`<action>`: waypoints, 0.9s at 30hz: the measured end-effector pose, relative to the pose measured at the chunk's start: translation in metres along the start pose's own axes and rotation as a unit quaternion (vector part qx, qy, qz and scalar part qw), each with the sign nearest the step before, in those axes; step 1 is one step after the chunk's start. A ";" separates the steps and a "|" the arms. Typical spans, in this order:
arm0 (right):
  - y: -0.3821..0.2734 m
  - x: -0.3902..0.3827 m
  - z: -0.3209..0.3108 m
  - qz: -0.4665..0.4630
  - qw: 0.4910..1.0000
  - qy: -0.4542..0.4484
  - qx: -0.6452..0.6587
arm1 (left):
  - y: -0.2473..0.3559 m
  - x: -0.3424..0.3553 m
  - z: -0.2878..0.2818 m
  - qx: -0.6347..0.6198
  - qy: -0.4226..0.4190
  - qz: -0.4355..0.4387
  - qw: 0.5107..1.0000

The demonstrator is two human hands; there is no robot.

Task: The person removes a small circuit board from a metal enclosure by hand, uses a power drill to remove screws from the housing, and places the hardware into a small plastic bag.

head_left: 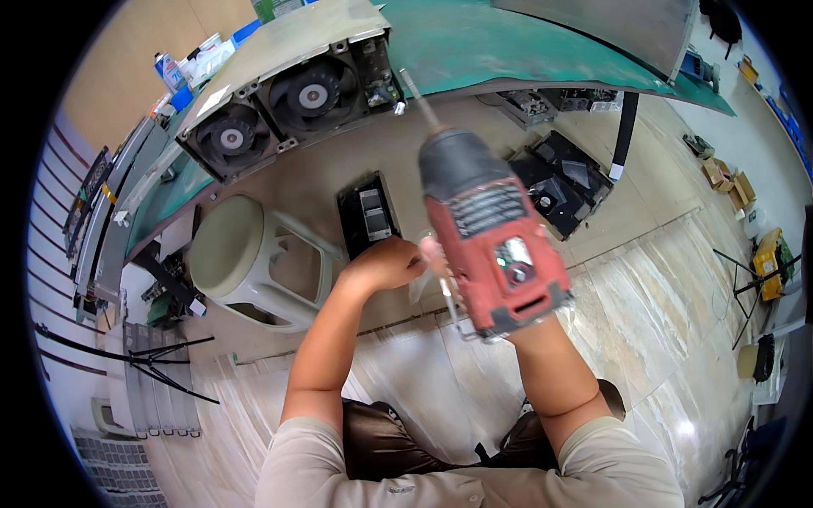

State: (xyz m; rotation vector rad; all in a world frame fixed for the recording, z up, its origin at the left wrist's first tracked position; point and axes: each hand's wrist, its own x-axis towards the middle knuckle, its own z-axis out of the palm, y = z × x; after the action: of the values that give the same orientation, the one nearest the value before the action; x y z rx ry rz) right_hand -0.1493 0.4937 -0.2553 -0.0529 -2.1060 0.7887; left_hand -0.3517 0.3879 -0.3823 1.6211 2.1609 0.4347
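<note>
A red and black power drill (500,237) with a long driver bit is raised in front of me, its bit pointing away toward the green-topped table. My right hand (527,332) holds it from below; the drill's body hides most of that hand. My left hand (388,264) is just left of the drill, its fingers curled in; what they hold, if anything, is hidden. Beyond the bit's left side, a metal equipment case (330,42) with two black fans (315,96) lies on the table, its fan side toward me.
A pale plastic stool (227,245) stands on the floor at left. Black equipment parts (559,182) and a black box (369,212) lie under the table (474,46). Tripods stand at left (148,360) and right (749,284). Spray cans and tubs crowd the far left.
</note>
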 end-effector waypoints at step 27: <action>-0.026 0.015 0.047 0.226 0.945 0.097 0.217 | 0.146 -0.124 -0.241 0.360 0.390 0.181 0.828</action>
State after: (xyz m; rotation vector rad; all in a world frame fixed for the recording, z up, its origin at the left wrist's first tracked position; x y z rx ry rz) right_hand -0.1874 0.4533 -0.2498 -0.3702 -1.7090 1.4452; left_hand -0.3183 0.3071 -0.0870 2.6590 2.8185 0.4752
